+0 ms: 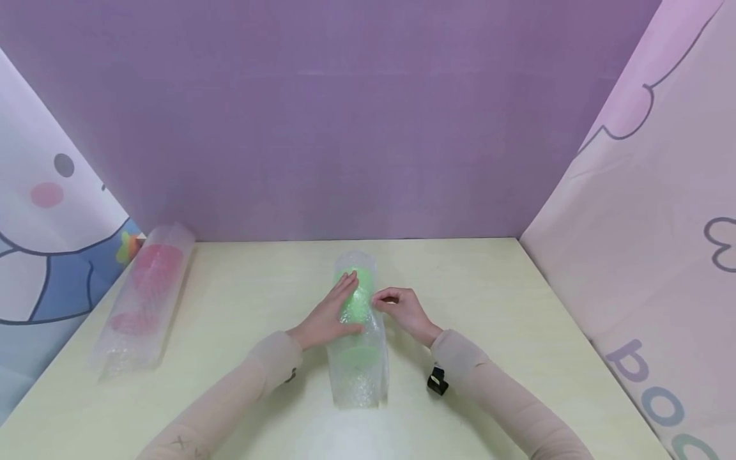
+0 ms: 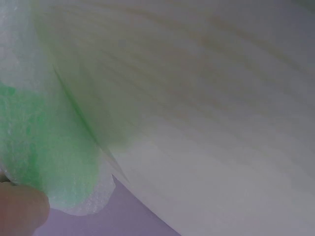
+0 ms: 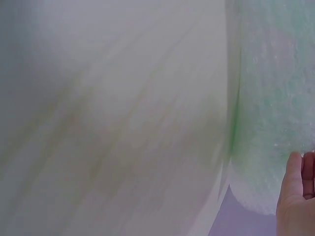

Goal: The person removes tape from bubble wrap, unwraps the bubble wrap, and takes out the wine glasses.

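A bundle of clear bubble wrap (image 1: 358, 383) with a bright green thing (image 1: 359, 300) inside lies lengthwise on the table; the wrap blurs what the green thing is. My left hand (image 1: 328, 319) rests on the bundle from its left side, fingers fairly straight and thumb apart. From the other side, the thumb and index finger of my right hand (image 1: 405, 313) pinch the wrap's right edge. In the left wrist view, a finger (image 2: 22, 209) touches the wrapped green shape (image 2: 54, 157). In the right wrist view, fingers (image 3: 294, 179) meet the bubble wrap (image 3: 270, 98).
Another bubble-wrapped bundle (image 1: 144, 300), with pink-red contents, lies at the table's left edge. A purple panel (image 1: 356, 128) stands behind the pale table (image 1: 247, 281). Printed panels rise at both sides. A small black device (image 1: 437, 381) hangs at the right cuff.
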A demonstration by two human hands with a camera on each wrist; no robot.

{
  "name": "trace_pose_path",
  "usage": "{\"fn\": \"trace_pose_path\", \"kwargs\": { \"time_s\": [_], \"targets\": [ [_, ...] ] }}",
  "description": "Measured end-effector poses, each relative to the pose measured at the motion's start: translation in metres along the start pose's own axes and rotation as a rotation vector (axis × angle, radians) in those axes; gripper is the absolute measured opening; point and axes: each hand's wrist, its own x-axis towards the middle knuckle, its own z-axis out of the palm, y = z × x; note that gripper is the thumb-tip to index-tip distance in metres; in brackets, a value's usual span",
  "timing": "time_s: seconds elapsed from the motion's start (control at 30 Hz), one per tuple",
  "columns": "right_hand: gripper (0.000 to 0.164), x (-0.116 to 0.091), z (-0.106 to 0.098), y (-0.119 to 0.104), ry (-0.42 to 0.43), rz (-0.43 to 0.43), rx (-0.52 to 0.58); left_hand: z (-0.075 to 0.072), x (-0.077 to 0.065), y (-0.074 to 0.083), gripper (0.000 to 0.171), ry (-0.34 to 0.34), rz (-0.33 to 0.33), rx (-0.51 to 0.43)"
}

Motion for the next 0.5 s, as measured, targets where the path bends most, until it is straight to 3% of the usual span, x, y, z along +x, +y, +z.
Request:
{"fn": "trace_pose_path", "kwargs": {
  "time_s": [0.13,0.5],
  "targets": [
    [0.017,0.006,0.001,0.013,0.007,0.022,0.014,0.000,0.000,0.001,0.098,-0.004,0.004,0.009],
    [0.015,0.004,-0.005,0.018,0.004,0.053,-0.050,-0.001,-0.001,0.003,0.097,0.006,-0.025,0.018]
  ]
}}
